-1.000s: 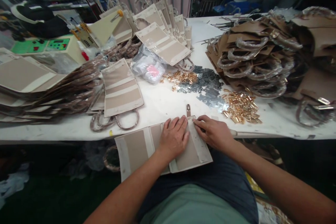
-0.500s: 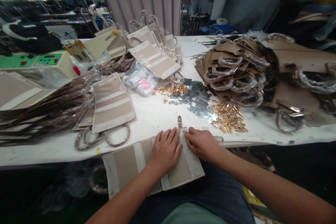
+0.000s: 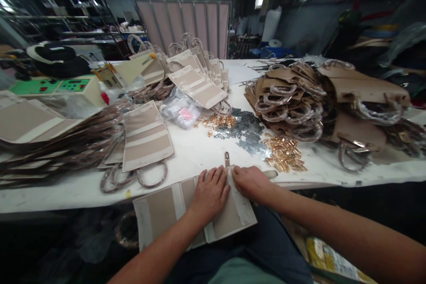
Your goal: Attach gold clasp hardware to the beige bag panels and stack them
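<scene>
A flat beige bag panel point(image 3: 159, 217) with pale tape strips lies across my lap and the table's front edge. My left hand point(image 3: 211, 191) rests palm down on it, fingers stretched out. On the panel's upper right corner, my right hand point(image 3: 251, 182) is closed, thumb and fingers bent together; what is between them is hidden. A short strap with a metal fitting point(image 3: 226, 157) sticks out from the panel's far edge between my hands. Just past my right hand, a pale tool handle point(image 3: 271, 174) shows on the table.
Gold metal fittings point(image 3: 285, 153), grey metal plates point(image 3: 248, 128) and smaller gold pieces point(image 3: 218, 120) lie in heaps ahead. Brown bags with wrapped handles point(image 3: 289, 93) are piled at right. More panels point(image 3: 146, 137) stack at left, near a green-topped machine point(image 3: 73, 85).
The view has tilted up slightly. My right hand's fingers are drawn in a little more at the panel's corner. My left hand stays flat in place.
</scene>
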Demonstrator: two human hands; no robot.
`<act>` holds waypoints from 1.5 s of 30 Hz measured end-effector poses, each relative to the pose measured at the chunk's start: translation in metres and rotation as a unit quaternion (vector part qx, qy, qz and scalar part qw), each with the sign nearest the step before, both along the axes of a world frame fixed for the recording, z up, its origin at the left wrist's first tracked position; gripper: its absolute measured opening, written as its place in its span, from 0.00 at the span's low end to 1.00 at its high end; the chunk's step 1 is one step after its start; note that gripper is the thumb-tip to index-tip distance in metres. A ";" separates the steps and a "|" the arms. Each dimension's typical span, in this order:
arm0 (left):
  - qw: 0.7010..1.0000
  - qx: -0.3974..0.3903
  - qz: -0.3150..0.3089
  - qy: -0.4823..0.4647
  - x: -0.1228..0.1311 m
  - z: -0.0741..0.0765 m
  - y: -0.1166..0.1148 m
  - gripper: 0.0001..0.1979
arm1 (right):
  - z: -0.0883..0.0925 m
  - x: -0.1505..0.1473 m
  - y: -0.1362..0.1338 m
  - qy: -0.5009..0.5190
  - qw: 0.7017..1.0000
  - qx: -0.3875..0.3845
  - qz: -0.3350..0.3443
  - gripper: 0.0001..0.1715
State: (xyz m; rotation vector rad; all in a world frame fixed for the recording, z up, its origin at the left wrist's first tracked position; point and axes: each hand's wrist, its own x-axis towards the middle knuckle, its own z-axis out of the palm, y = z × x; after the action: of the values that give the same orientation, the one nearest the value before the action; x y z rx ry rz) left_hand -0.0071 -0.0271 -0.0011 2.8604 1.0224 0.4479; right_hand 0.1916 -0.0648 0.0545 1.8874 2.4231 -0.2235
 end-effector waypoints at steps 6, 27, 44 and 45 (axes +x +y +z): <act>0.999 -0.033 0.001 -0.035 -0.005 -0.001 0.001 0.27 | 0.003 0.045 0.013 0.010 0.992 0.055 -0.110 0.19; 0.993 -0.094 0.005 -0.069 -0.006 -0.003 0.002 0.27 | -0.003 0.107 0.056 0.060 0.975 0.010 -0.214 0.18; 0.984 -0.124 0.037 -0.122 -0.001 -0.001 0.001 0.25 | 0.026 0.018 0.056 0.159 0.966 -0.200 -0.046 0.14; 0.983 -0.124 0.039 -0.127 -0.001 -0.001 0.002 0.24 | 0.027 0.018 0.056 0.162 0.964 -0.207 -0.049 0.15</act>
State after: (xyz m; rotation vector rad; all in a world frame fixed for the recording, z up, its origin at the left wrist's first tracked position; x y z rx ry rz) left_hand -0.0082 -0.0256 -0.0020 2.4760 1.0623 0.6229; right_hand 0.2095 -0.0091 0.0815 1.8886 2.2187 -1.0317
